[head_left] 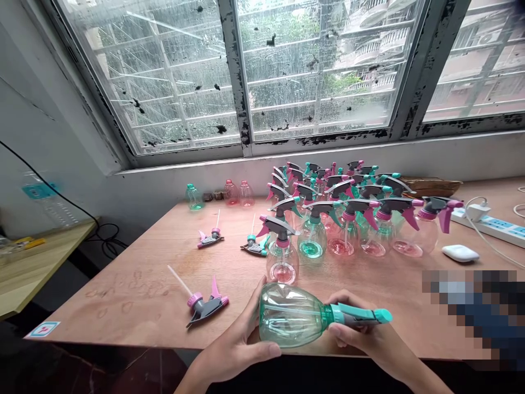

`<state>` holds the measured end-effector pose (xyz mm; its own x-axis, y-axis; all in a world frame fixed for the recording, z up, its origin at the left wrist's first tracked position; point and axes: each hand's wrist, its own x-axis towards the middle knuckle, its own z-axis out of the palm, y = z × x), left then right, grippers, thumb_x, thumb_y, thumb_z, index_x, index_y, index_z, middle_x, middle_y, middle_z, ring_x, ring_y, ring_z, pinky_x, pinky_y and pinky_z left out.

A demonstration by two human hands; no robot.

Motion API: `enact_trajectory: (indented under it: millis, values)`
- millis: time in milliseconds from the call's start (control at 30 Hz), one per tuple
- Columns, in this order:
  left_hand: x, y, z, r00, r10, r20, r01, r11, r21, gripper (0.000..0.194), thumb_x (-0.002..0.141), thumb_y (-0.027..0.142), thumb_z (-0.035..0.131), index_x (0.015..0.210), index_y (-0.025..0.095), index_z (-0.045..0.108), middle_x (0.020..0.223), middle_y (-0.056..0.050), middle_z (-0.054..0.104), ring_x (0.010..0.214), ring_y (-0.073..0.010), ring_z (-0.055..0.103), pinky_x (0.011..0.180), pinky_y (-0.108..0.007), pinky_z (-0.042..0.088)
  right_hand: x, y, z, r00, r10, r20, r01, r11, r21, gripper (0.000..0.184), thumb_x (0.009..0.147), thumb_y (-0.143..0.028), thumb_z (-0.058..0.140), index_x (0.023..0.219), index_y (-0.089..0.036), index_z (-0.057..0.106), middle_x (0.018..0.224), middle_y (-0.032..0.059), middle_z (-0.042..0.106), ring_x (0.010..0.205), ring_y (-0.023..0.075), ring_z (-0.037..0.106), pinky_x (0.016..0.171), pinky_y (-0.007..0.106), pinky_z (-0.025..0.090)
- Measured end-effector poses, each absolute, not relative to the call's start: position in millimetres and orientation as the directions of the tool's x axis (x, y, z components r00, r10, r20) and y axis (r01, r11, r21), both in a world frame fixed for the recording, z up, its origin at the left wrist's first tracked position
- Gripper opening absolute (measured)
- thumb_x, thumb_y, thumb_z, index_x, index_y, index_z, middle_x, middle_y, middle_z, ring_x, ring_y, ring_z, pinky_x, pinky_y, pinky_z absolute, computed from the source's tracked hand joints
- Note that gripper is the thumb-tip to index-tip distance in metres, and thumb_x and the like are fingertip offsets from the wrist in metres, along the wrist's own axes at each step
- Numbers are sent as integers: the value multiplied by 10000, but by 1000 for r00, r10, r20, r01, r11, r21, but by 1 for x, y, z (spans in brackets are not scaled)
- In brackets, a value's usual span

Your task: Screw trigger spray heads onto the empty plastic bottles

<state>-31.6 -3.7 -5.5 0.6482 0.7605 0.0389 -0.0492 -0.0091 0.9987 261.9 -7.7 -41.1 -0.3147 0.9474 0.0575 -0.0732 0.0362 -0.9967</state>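
A clear green spray bottle (293, 314) lies on its side in the air above the table's front edge, its base to the left. My left hand (241, 334) wraps round the base end, thumb below. With my right hand (353, 328) I grip the neck at the teal and grey trigger sprayer (361, 316), which sits on the bottle's mouth. Through the wall a dip tube shows inside. Just behind stands a pink bottle (283, 262) with a grey and pink sprayer. A loose pink and grey sprayer head (205, 306) lies left of my left hand.
Several assembled spray bottles (344, 241) crowd the table's back right. Two more loose sprayer heads, one pink (211, 238) and one teal (255, 246), lie farther back. Bottles without sprayers, green (194, 198) and pink (232, 194), stand near the wall. A white case (460, 253) and power strip (492, 227) lie right.
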Motion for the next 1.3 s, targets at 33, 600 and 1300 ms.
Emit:
enact_trajectory:
  millis: [33,600,1300]
  values:
    - [-31,-4,-4,644,764,32,-41,-7,999,1022,895,269,736,1586,385,-7,1715,-29,17,1564,-307,105,1263,-473,176,262,-8,-41,-313,948,55,-73,34,-997,291,861,-454,778,1000,-231,653,659,-35,566,612,200,540,574,270,497]
    - [-25,-8,-3,479,875,73,37,-103,994,896,872,275,750,1589,293,212,1560,-107,450,1391,-313,459,1146,-411,414,262,-6,-42,-295,950,102,-71,85,-994,308,888,-505,747,1013,-262,605,612,-47,566,587,207,542,575,271,473]
    - [-22,-3,9,503,864,34,196,-152,969,1113,800,237,814,1602,335,49,1624,-76,348,1471,-346,338,1168,-420,395,266,-6,-41,-284,941,186,-179,139,-974,244,961,-451,748,1071,-257,648,646,-40,606,588,185,525,595,258,461]
